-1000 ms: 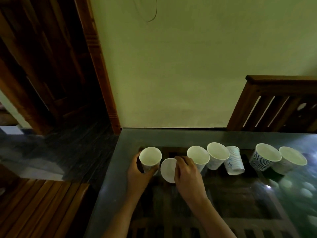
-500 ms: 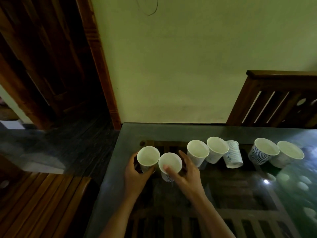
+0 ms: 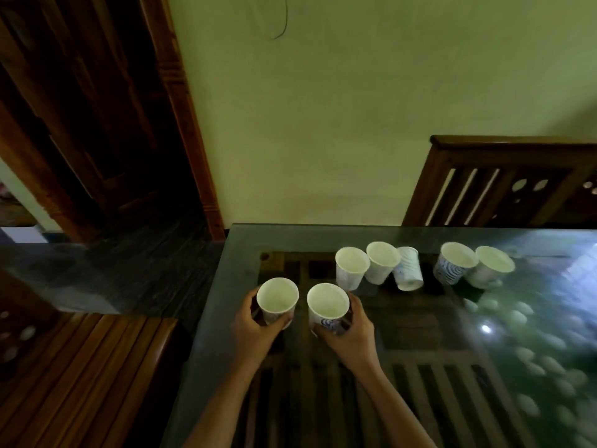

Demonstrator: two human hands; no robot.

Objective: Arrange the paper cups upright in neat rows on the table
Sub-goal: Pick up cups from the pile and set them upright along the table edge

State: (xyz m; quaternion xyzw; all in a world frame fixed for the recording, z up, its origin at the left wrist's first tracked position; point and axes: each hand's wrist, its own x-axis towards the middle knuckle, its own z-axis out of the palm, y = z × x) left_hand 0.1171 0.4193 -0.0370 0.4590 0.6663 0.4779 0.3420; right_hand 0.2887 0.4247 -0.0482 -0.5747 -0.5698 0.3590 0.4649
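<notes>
Two white paper cups stand upright side by side near the left end of the glass table [image 3: 223,318]. My left hand [image 3: 255,328] grips the left cup [image 3: 277,297]. My right hand [image 3: 350,331] grips the right cup [image 3: 327,305], which has a blue swirl print. Further back, two upright cups [image 3: 351,266] [image 3: 382,260] stand together, and a cup turned upside down [image 3: 408,268] leans against them. Two more upright cups [image 3: 455,261] [image 3: 492,270] stand to the right.
The table's far edge runs along a green wall. A dark wooden chair back [image 3: 504,182] stands behind the table at the right. A slatted wooden bench [image 3: 80,376] lies left of the table. A wooden door frame [image 3: 184,118] rises at the left.
My right hand turned a tilted cup upright and set it beside the left cup. Both hands have drawn their cups nearer to me, away from the back row.
</notes>
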